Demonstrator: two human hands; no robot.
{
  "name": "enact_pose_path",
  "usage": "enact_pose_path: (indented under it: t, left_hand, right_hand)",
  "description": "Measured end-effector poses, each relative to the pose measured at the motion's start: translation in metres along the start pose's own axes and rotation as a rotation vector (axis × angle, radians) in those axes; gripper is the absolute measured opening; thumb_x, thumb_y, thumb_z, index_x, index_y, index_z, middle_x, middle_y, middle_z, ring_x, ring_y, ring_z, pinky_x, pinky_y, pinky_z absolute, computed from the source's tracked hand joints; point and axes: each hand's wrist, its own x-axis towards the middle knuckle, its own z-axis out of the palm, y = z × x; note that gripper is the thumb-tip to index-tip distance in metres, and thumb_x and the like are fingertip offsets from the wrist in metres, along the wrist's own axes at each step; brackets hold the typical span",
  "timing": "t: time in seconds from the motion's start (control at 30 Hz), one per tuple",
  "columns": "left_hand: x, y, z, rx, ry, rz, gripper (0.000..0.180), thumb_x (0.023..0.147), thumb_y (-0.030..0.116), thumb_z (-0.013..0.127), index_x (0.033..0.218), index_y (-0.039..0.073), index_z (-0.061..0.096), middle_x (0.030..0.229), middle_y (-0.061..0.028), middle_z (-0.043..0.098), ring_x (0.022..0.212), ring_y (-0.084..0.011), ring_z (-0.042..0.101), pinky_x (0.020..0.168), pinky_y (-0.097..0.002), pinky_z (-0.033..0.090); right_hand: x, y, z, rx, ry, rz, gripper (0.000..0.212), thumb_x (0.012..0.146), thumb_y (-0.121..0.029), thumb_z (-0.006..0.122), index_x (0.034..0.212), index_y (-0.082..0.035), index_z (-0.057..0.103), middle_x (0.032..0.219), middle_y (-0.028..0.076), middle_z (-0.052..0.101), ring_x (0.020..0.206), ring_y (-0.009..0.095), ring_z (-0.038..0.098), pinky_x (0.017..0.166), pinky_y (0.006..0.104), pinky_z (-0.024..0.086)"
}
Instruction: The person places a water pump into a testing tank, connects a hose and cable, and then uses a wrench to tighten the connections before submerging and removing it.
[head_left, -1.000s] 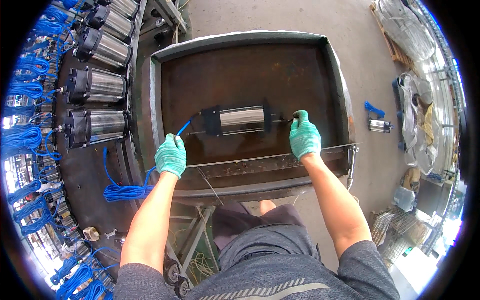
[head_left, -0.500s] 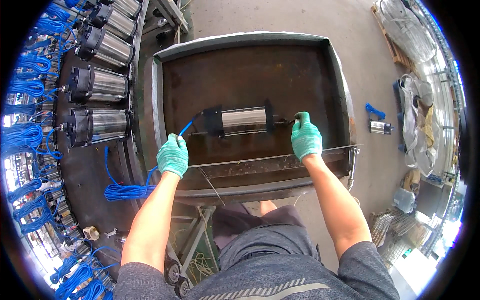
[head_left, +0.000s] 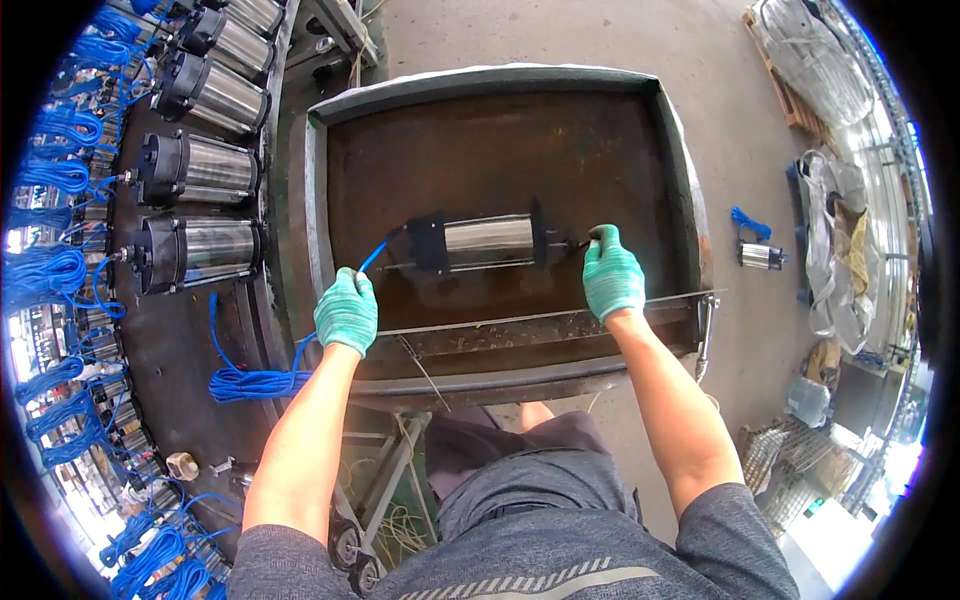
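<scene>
A motor (head_left: pixel 488 242) with a shiny metal barrel and black end caps lies crosswise in a wide metal tank (head_left: pixel 314 200), seemingly in brownish water. From its left end runs a blue cable (head_left: pixel 374 256), and my left hand (head_left: pixel 346 310), in a green glove, is closed around it over the tank's near left part. At the motor's right end, a thin dark piece (head_left: pixel 578 244) sticks out towards my gloved right hand (head_left: pixel 612 276). That hand's fingers are closed on the piece; its kind I cannot make out.
Several similar motors (head_left: pixel 205 170) stand in a row on the left bench, their blue cables coiled behind them. A blue cable coil (head_left: pixel 255 385) lies by my left forearm. A flat bar (head_left: pixel 540 318) crosses the tank's near side. Another motor (head_left: pixel 762 256) rests on the floor at right.
Both hands and the motor stay almost where they were. Pale specks and glints on the tank's brown surface look slightly different.
</scene>
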Motion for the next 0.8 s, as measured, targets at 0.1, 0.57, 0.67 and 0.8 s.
enact_pose_path:
  t: [0.1,0.57,0.67,0.8]
  left_hand:
    - [0.0001,0.0005,-0.0007,0.000,-0.018,-0.008,0.029,0.103,0.033,0.047,0.101,0.008,0.061,0.084,-0.0235,0.069,0.082,-0.0455,0.067,0.073,-0.0564,0.051]
    - [0.0012,-0.0014,-0.0008,-0.006,-0.027,0.005,0.031,0.103,0.035,0.045,0.102,0.008,0.059,0.084,-0.0232,0.070,0.082,-0.0448,0.068,0.076,-0.0554,0.054]
    - [0.0017,-0.0008,-0.0022,0.002,-0.055,-0.012,0.032,0.103,0.035,0.045,0.101,0.006,0.059,0.084,-0.0240,0.070,0.082,-0.0444,0.069,0.076,-0.0556,0.054]
    - [0.0022,0.0009,-0.0064,-0.005,-0.101,-0.027,0.034,0.100,0.038,0.050,0.098,0.005,0.059,0.082,-0.0237,0.071,0.082,-0.0445,0.069,0.077,-0.0553,0.054]
  right_hand:
    - [0.0006,0.0002,0.0006,-0.015,-0.012,0.017,0.018,0.102,-0.026,0.050,0.116,-0.015,0.056,0.082,0.021,0.071,0.078,0.043,0.069,0.069,0.0515,0.055]
    - [0.0001,0.0000,0.0000,0.008,-0.006,0.008,0.019,0.102,-0.025,0.051,0.117,-0.014,0.056,0.083,0.022,0.071,0.079,0.044,0.069,0.070,0.0507,0.056]
    - [0.0001,0.0012,0.0017,-0.001,-0.021,0.019,0.019,0.102,-0.025,0.052,0.117,-0.014,0.057,0.085,0.022,0.071,0.081,0.043,0.070,0.071,0.0508,0.056]
    - [0.0012,0.0024,0.0055,-0.012,0.003,0.023,0.019,0.101,-0.025,0.052,0.117,-0.015,0.057,0.085,0.023,0.071,0.082,0.044,0.069,0.071,0.0517,0.055]
